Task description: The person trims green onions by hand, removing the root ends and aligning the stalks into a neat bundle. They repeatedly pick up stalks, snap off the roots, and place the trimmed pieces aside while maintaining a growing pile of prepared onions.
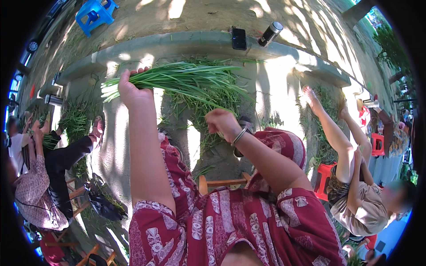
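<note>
My left hand point(134, 88) grips a bundle of garlic chives point(186, 74) near its pale cut ends. The long green leaves fan out to the right, above the pavement. Below the leaves is my right hand point(224, 124), its fingers curled and slightly blurred, with a bracelet at the wrist. A single drooping leaf reaches towards those fingers; whether they pinch it cannot be made out. Loose leaf scraps point(213, 136) are heaped on the ground under the bundle, between my feet.
A low concrete kerb point(193, 45) runs across ahead, bearing a phone point(239, 39) and a thermos flask point(270, 34). A blue plastic stool point(95, 15) stands beyond. People sit on both sides, one by a green pile point(78, 116) at left and another on a red stool point(322, 181).
</note>
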Demonstrator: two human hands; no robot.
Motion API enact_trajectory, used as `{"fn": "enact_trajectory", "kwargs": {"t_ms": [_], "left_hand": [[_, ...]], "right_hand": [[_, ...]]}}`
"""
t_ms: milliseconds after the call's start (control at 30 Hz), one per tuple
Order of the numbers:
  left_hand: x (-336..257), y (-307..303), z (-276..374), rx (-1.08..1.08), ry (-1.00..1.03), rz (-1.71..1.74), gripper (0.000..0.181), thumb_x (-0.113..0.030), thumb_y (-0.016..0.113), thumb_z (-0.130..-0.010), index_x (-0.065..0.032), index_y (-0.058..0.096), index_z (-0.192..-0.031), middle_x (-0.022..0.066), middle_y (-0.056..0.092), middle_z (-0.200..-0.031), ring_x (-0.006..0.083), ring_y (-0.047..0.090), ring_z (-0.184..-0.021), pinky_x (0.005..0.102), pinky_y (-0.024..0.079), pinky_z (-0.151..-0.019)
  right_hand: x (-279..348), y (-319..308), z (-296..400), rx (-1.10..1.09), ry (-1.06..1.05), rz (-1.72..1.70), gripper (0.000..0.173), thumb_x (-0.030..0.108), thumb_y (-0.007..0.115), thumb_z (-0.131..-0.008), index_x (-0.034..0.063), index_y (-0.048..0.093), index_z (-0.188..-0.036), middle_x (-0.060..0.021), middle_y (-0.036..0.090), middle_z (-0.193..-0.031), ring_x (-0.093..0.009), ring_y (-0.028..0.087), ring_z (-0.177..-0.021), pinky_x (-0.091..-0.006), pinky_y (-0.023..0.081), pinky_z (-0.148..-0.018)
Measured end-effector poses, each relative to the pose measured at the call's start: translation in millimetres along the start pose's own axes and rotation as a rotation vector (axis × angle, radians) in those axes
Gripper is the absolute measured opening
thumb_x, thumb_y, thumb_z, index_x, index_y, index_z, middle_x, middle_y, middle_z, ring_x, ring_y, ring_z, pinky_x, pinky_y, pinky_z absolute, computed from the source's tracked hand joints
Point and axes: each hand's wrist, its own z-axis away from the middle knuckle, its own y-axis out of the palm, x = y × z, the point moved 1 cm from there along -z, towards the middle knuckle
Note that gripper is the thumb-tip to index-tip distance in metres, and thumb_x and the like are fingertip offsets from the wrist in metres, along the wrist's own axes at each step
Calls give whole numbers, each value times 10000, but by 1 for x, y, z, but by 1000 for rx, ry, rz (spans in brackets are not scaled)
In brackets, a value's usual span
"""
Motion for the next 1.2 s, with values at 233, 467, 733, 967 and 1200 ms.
{"fn": "enact_trajectory", "kwargs": {"t_ms": [233, 467, 733, 967, 1200], "left_hand": [[-4, -5, 0, -2, 27, -1, 131, -99, 514, -820, -17, 415, -795, 92, 451, -723, 247, 503, -622, 468, 500, -672], [-3, -4, 3, -25, 15, -33, 133, -97, 514, -825, -14, 413, -802, 89, 445, -732, 243, 501, -637, 479, 503, -694], [-4, -5, -1, -34, -9, -13, 128, -92, 522, -819, -14, 423, -795, 88, 453, -728, 244, 504, -645, 484, 503, -707], [-5, -8, -4, -15, -39, -23, 120, -95, 522, -819, -21, 428, -810, 80, 462, -721, 240, 507, -650, 490, 501, -720], [-6, -8, -6, -19, -47, -22, 124, -102, 517, -825, -19, 429, -798, 83, 462, -721, 239, 506, -648, 491, 503, -718]], "right_hand": [[-2, 37, 30, 276, -207, 821, 245, 229, 610, -781, -11, 625, -827, -82, 594, -632, -152, 566, -577, -301, 448, -550], [8, 16, 15, -134, 9, 46, 192, 132, 662, -736, 4, 579, -852, -41, 563, -666, -125, 528, -531, -257, 470, -473], [3, 11, 19, -334, -103, -137, 308, 55, 661, -735, 11, 517, -1004, -26, 535, -719, -106, 519, -570, -266, 483, -498], [10, 10, 11, -240, -182, -119, 327, 70, 666, -755, 25, 565, -1062, -15, 570, -731, -79, 512, -564, -219, 437, -496], [2, 9, 8, -145, -157, -138, 234, 94, 666, -754, -1, 593, -955, -7, 574, -698, -67, 499, -543, -207, 415, -472]]}}
